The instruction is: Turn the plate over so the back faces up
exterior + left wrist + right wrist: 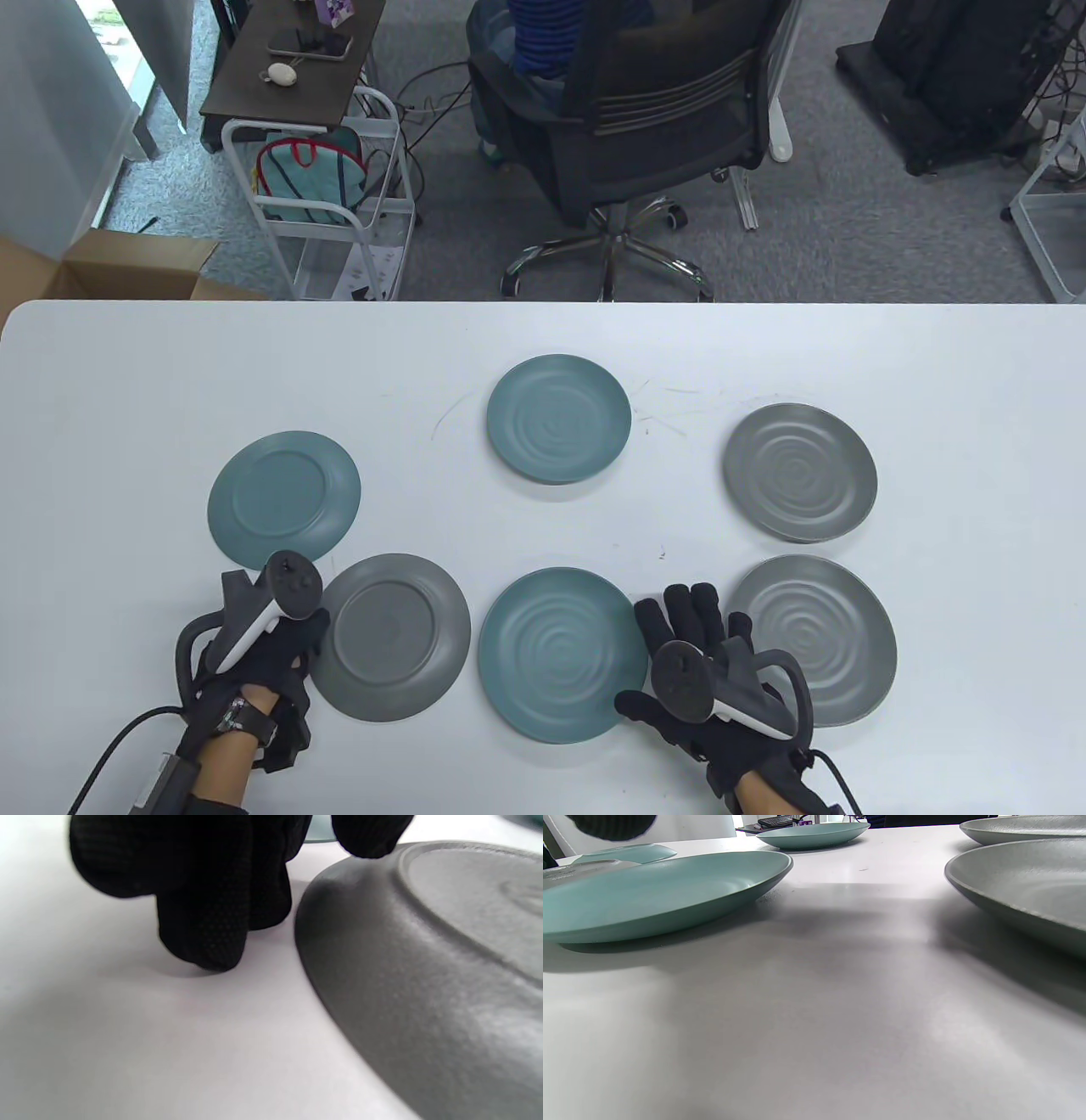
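Even, bright overhead light; soft shadows beneath plates on the white table; both wrist views blur up close; faint glare mid-table.

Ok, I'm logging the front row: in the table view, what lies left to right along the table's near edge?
Left hand → face-down round grey plate → face-up round teal plate → right hand → face-up round grey plate.

matt, finely grainy finish on the grey plate, its back marked by a raised ring. smooth, satin sheen on the teal plate, with faint ripples across its face. knitted black cloth, dotted in texture, on the left hand. smooth white table, softly reflective, lightly scratched farther back.
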`<action>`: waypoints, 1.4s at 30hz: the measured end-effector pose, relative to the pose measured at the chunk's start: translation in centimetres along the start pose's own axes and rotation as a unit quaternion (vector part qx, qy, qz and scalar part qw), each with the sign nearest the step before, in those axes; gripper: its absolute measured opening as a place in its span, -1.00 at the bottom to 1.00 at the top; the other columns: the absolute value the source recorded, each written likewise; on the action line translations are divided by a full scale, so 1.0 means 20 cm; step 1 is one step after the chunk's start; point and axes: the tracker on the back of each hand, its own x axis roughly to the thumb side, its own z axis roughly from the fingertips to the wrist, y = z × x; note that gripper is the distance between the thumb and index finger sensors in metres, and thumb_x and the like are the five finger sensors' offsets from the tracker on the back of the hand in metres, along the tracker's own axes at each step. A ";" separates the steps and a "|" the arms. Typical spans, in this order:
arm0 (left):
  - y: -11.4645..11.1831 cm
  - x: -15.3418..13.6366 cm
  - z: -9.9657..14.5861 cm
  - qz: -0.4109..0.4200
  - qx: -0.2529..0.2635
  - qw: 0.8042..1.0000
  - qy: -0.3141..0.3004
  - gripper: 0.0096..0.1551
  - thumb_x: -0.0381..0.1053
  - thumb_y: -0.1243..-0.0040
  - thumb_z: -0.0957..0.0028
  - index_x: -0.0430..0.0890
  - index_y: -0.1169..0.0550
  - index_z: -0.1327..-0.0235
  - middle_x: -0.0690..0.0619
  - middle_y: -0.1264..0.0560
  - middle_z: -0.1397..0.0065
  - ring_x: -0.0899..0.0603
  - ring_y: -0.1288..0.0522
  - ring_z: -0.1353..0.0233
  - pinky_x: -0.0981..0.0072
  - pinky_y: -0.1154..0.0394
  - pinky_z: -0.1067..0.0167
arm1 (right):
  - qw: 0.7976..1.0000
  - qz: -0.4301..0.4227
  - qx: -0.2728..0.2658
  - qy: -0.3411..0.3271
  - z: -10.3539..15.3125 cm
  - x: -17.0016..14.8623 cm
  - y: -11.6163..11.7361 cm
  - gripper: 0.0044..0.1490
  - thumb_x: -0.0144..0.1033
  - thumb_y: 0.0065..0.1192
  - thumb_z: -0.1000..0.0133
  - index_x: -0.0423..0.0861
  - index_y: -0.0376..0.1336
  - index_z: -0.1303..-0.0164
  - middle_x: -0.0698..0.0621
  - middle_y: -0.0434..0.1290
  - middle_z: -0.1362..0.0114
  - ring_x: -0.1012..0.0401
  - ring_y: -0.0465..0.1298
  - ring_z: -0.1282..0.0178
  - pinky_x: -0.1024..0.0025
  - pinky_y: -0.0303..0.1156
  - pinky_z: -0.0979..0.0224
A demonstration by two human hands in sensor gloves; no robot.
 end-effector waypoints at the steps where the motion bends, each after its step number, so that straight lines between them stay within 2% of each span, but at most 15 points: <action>1: 0.00 0.00 0.00 -0.002 0.002 1.000 -0.001 -0.20 0.20 -0.02 -0.22 -0.33 -0.37 -0.53 -0.07 -0.59 -0.17 -0.17 -0.79 0.14 0.22 -0.67 0.24 | 1.000 0.000 0.000 0.000 0.00 0.00 0.00 0.25 0.42 -0.05 -0.05 -0.06 -0.35 -0.71 -0.28 -0.31 -0.76 -0.24 -0.31 -0.72 -0.42 -0.21 -0.60; 4: 0.04 0.04 0.03 -0.007 0.014 1.000 -0.013 -0.18 0.21 -0.02 -0.22 -0.32 -0.36 -0.54 -0.09 -0.58 -0.21 -0.20 -0.78 0.08 0.19 -0.67 0.19 | 1.000 0.000 0.000 0.000 0.00 0.00 0.00 0.26 0.42 -0.05 -0.04 -0.06 -0.35 -0.71 -0.28 -0.31 -0.76 -0.24 -0.31 -0.72 -0.42 -0.21 -0.60; 8: 0.12 0.14 0.06 -0.008 0.033 0.998 -0.045 -0.10 0.29 -0.01 -0.20 -0.30 -0.31 -0.59 -0.16 -0.53 -0.33 -0.29 -0.73 -0.12 0.07 -0.65 0.04 | 1.000 0.003 0.001 0.002 0.00 0.00 0.00 0.26 0.42 -0.05 -0.04 -0.06 -0.35 -0.72 -0.28 -0.31 -0.76 -0.24 -0.31 -0.72 -0.42 -0.21 -0.60; 13: 0.24 0.40 0.09 -0.023 0.070 0.993 -0.094 -0.02 0.37 0.01 -0.17 -0.23 -0.23 -0.68 -0.21 -0.41 -0.52 -0.39 -0.57 -0.41 -0.13 -0.56 -0.19 | 1.000 0.002 0.001 0.003 0.00 0.00 0.00 0.26 0.42 -0.05 -0.04 -0.06 -0.35 -0.71 -0.28 -0.32 -0.76 -0.24 -0.31 -0.72 -0.42 -0.21 -0.60; 19: 0.31 0.79 0.06 -0.053 0.093 0.984 -0.142 0.03 0.42 0.02 -0.15 -0.16 -0.14 -0.73 -0.21 -0.26 -0.65 -0.44 -0.38 -0.60 -0.29 -0.42 -0.36 | 1.000 0.000 0.002 0.001 0.00 0.00 0.00 0.26 0.42 -0.05 -0.04 -0.06 -0.35 -0.71 -0.28 -0.31 -0.76 -0.24 -0.31 -0.72 -0.42 -0.21 -0.60; 24: 0.32 1.06 -0.01 -0.082 0.095 0.979 -0.163 0.06 0.44 0.02 -0.14 -0.14 -0.09 -0.75 -0.20 -0.20 -0.68 -0.46 -0.28 -0.67 -0.36 -0.34 -0.42 | 1.000 -0.004 0.001 0.000 0.00 0.00 0.00 0.26 0.42 -0.05 -0.04 -0.06 -0.35 -0.71 -0.28 -0.31 -0.76 -0.24 -0.31 -0.72 -0.42 -0.21 -0.60; 29: 0.30 1.26 -0.11 -0.090 0.094 0.977 -0.168 0.08 0.45 0.01 -0.13 -0.13 -0.06 -0.75 -0.20 -0.16 -0.70 -0.46 -0.22 -0.70 -0.39 -0.30 -0.45 | 1.000 -0.006 0.000 0.000 0.00 0.00 0.00 0.26 0.42 -0.05 -0.04 -0.06 -0.35 -0.71 -0.28 -0.31 -0.76 -0.24 -0.31 -0.72 -0.42 -0.21 -0.60; 35: 0.24 1.41 -0.22 -0.103 0.097 0.976 -0.163 0.09 0.45 -0.01 -0.12 -0.12 -0.04 -0.75 -0.19 -0.13 -0.71 -0.45 -0.19 -0.71 -0.40 -0.28 -0.45 | 1.000 -0.010 -0.001 0.001 0.00 -0.01 0.00 0.26 0.42 -0.05 -0.04 -0.07 -0.35 -0.71 -0.28 -0.31 -0.76 -0.24 -0.31 -0.72 -0.42 -0.21 -0.60; 42: 0.18 1.49 -0.35 -0.112 0.082 0.978 -0.154 0.08 0.43 -0.05 -0.11 -0.09 -0.06 -0.75 -0.16 -0.14 -0.71 -0.42 -0.16 -0.73 -0.41 -0.25 -0.47 | 1.000 -0.011 0.002 0.002 0.00 -0.01 0.00 0.26 0.42 -0.05 -0.04 -0.06 -0.35 -0.71 -0.28 -0.31 -0.76 -0.24 -0.31 -0.72 -0.42 -0.21 -0.60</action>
